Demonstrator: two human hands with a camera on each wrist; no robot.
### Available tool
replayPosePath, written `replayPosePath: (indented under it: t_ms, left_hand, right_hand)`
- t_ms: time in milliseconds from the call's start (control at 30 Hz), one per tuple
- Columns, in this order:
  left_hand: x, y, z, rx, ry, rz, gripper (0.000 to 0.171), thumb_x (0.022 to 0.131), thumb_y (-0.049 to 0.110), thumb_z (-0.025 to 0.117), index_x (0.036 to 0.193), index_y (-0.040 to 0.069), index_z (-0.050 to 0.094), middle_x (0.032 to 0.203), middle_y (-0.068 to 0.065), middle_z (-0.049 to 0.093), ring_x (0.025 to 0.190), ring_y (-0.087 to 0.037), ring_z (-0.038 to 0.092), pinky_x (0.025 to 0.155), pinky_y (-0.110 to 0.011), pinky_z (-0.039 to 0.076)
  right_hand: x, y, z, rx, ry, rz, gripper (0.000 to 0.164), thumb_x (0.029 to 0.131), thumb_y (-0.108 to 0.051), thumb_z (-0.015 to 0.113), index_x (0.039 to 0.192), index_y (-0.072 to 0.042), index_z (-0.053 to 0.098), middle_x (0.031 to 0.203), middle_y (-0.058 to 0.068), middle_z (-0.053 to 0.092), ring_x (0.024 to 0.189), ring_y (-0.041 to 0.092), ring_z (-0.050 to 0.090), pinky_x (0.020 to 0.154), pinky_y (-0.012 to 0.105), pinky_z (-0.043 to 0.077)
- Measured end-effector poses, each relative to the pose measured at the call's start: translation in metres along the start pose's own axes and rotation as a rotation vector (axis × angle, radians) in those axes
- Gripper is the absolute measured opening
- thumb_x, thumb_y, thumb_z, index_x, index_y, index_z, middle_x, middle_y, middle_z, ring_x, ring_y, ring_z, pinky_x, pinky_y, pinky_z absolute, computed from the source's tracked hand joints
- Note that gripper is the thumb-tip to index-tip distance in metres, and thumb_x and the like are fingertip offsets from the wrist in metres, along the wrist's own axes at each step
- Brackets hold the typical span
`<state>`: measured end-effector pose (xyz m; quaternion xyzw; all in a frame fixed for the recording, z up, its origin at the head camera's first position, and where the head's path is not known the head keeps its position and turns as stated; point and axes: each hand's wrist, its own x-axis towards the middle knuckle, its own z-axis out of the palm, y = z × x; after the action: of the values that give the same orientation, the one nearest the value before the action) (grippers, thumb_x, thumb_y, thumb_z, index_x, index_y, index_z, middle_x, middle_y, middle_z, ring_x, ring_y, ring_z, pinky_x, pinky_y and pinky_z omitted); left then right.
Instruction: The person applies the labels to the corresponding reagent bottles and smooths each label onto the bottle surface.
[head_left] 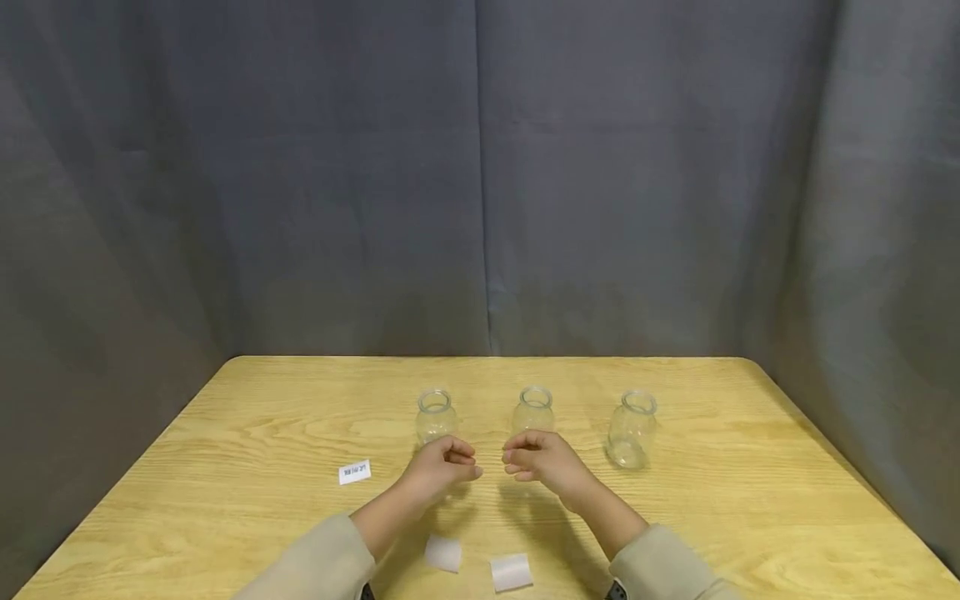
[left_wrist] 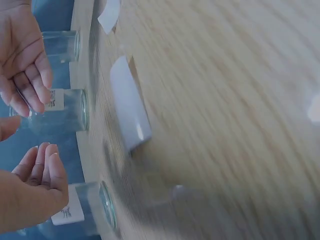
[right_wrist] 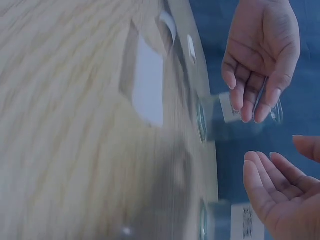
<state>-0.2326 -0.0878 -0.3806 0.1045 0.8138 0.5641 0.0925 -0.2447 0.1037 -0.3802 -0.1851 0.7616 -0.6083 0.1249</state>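
My left hand [head_left: 442, 467] and right hand [head_left: 551, 462] hover over the table, a short gap apart, palms facing each other. Fingers on both are loosely bent, and nothing shows between them. Just beyond the left hand is a glass jar [head_left: 435, 412]; another jar [head_left: 534, 408] stands behind the right hand. Both carry white labels on their fronts, as the left wrist view shows with the left jar's label [left_wrist: 69, 207] and the middle jar's label [left_wrist: 56, 101]. A third glass jar [head_left: 632, 429], to the right, shows no label.
A white printed label [head_left: 354, 472] lies on the wooden table [head_left: 225, 500] left of the hands. Nearer me are two curled white paper pieces, one piece [head_left: 443, 552] by the left forearm and another piece [head_left: 512, 573] between the arms. Grey curtains [head_left: 375, 183] surround the table.
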Motion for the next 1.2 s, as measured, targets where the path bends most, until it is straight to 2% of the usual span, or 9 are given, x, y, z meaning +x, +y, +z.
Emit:
replayPosePath:
  t_ms: [133,333,600,733,967,1200]
  left_hand:
    - [-0.009,-0.005,-0.011,-0.002,-0.005,0.000,0.035,0.078,0.015,0.062,0.103,-0.007,0.049,0.092,-0.009,0.051,0.085,-0.020,0.048,0.077,-0.038,0.043]
    - [-0.019,-0.013,-0.028,-0.001,0.017,-0.002,0.033,0.078,0.015,0.061,0.100,-0.007,0.049,0.089,-0.010,0.051,0.083,-0.021,0.048,0.076,-0.038,0.043]
    - [-0.032,-0.026,-0.052,0.026,0.154,-0.122,0.032,0.078,0.014,0.061,0.100,-0.006,0.051,0.092,-0.009,0.053,0.085,-0.023,0.050,0.075,-0.040,0.043]
    - [-0.035,-0.029,-0.067,0.025,0.212,-0.144,0.027,0.080,0.011,0.059,0.099,-0.006,0.051,0.093,-0.009,0.053,0.087,-0.024,0.050,0.078,-0.042,0.042]
    - [-0.042,-0.036,-0.092,0.044,0.250,-0.170,0.030,0.083,0.014,0.054,0.104,-0.007,0.049,0.100,-0.013,0.053,0.094,-0.028,0.048,0.083,-0.045,0.039]
    - [-0.045,-0.046,-0.107,0.054,0.269,-0.186,0.032,0.083,0.013,0.052,0.104,-0.010,0.046,0.100,-0.018,0.052,0.093,-0.033,0.047,0.082,-0.046,0.039]
  right_hand:
    - [0.005,0.001,0.014,0.034,-0.054,-0.006,0.031,0.085,-0.011,0.049,0.102,0.014,0.047,0.098,0.019,0.053,0.087,0.030,0.054,0.078,0.040,0.045]
    - [0.015,0.000,0.031,0.081,-0.068,0.009,0.032,0.084,-0.012,0.052,0.101,0.014,0.049,0.096,0.019,0.054,0.085,0.028,0.056,0.078,0.039,0.045]
    - [0.025,-0.003,0.054,0.092,-0.114,0.008,0.032,0.084,-0.013,0.052,0.102,0.013,0.050,0.097,0.019,0.055,0.086,0.030,0.057,0.077,0.040,0.046]
    - [0.031,-0.004,0.063,0.067,-0.135,0.002,0.030,0.085,-0.012,0.050,0.101,0.013,0.051,0.099,0.021,0.054,0.085,0.029,0.057,0.077,0.039,0.046]
    - [0.042,-0.006,0.081,0.052,-0.094,0.045,0.025,0.083,-0.010,0.052,0.099,0.009,0.054,0.092,0.011,0.056,0.082,0.028,0.057,0.074,0.036,0.047]
    - [0.052,-0.009,0.096,0.034,-0.088,0.051,0.017,0.085,-0.007,0.050,0.092,0.007,0.055,0.088,0.010,0.057,0.083,0.031,0.058,0.073,0.035,0.048]
